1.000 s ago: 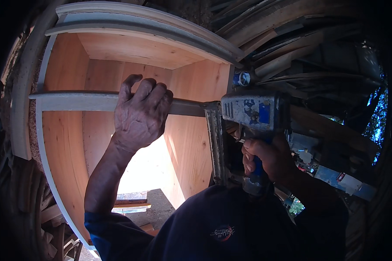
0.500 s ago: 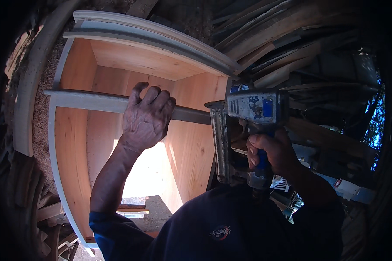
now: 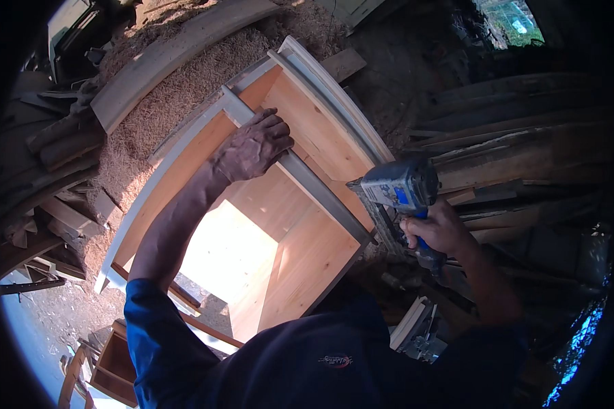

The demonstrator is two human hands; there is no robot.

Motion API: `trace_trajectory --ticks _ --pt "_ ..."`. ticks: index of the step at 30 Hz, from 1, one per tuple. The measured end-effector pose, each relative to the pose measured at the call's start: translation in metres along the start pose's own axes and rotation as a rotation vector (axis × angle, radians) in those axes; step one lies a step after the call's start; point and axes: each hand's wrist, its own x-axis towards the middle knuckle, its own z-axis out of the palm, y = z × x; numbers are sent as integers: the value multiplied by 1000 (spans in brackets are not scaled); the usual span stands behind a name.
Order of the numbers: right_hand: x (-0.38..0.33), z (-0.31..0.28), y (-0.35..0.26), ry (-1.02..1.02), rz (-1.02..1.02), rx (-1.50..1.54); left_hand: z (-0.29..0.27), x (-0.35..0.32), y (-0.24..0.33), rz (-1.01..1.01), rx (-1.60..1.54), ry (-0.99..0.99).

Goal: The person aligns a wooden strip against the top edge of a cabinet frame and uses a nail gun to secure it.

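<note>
Your left hand (image 3: 258, 145) grasping a straight grey wooden rail (image 3: 315, 184), an open boxy pale-wood cabinet (image 3: 314, 267) beneath that grip, your right hand (image 3: 438, 228) clenched round a worn blue-and-grey nail gun (image 3: 394, 185)

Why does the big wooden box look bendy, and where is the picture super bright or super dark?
In the head view, the wooden cabinet's outer left edge curves, probably from the fisheye lens; in that head view, a white patch inside it is too bright for detail; and there too, the picture's corners go black and the dark shirt sits in shadow.
</note>
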Motion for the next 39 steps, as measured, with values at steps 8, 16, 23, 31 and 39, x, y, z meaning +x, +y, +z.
trace_trajectory --ticks 8,16,23,31,39 --pt "54 5 -11 -105 -147 -209 9 1 -1 -14 -31 -50" --pt "67 8 12 -87 -182 -95 9 -3 -1 -15 -41 -76" --pt "73 9 13 -107 -202 -74 15 -2 -1 -28 -110 -7" --pt "69 9 32 -72 -139 -19 13 -1 0 -44 -113 -17" --pt "68 10 26 -36 -165 -71 10 1 1 -56 -86 -49"
